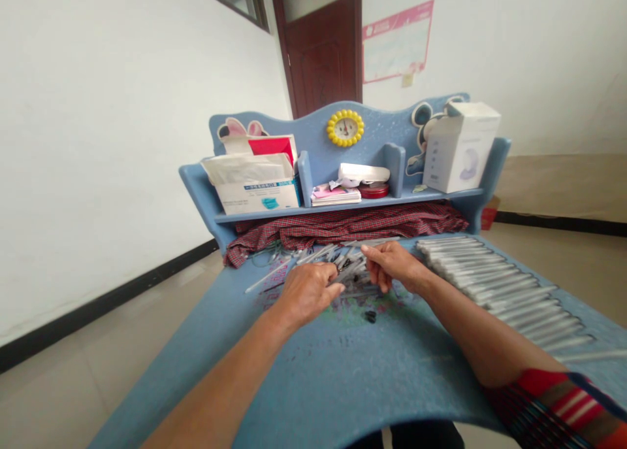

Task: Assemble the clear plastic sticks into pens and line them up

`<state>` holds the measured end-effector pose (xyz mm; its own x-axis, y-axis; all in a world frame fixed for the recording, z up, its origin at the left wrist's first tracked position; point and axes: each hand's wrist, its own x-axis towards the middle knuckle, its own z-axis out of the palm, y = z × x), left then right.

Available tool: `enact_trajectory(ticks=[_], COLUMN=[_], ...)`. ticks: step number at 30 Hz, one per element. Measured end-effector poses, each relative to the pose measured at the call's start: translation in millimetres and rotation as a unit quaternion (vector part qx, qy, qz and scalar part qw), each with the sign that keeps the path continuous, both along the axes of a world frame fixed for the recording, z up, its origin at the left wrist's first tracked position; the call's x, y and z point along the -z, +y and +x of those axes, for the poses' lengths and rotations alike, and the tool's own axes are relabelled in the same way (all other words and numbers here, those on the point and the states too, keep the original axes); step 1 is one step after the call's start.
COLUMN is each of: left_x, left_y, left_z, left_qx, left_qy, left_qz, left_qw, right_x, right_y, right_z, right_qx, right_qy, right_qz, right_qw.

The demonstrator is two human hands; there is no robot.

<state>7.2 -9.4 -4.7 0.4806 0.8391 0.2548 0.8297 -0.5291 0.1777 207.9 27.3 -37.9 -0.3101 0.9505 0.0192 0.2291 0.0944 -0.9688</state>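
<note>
My left hand (307,292) rests knuckles up on a loose heap of grey pen tubes (321,256) at the middle of the blue desk (343,370), fingers curled over the tubes. My right hand (392,266) is just to its right, fingers bent in a pinch at the heap's near edge. What each hand grips is hidden by the fingers. A small black part (371,316) lies on the desk just in front of the hands.
A neat row of several grey tubes (504,289) lies along the desk's right side. A red plaid cloth (353,227) bunches under the shelf. On the shelf (343,204) stand a mask box (257,194), papers, a red tin (373,189) and a white box (460,148).
</note>
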Motion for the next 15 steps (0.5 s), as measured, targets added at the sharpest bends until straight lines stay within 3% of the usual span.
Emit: enact_trajectory(ticks=[4, 7, 11, 13, 15], left_x=[1.9, 1.6, -0.7, -1.7, -2.5], left_y=[8.7, 11.7, 10.9, 10.2, 9.9], left_z=[-4.7, -5.7, -4.7, -4.4, -4.8], left_qx=[-0.043, -0.053, -0.061, -0.056, -0.048], left_qy=[-0.089, -0.157, -0.211, -0.222, -0.224], left_qz=[-0.056, -0.113, -0.170, -0.181, -0.190], left_qw=[0.994, 0.980, 0.961, 0.956, 0.955], right_x=[10.4, 15.1, 12.7, 9.7, 6.8], right_y=[12.0, 15.2, 11.7, 9.4, 7.9], right_z=[8.7, 14.0, 11.7, 8.5, 6.6], right_qx=[0.085, 0.066, 0.029, 0.019, 0.008], right_qy=[-0.093, -0.188, -0.352, -0.424, -0.461], right_qz=[0.101, 0.155, 0.234, 0.243, 0.235], right_qw=[0.987, 0.968, 0.906, 0.872, 0.856])
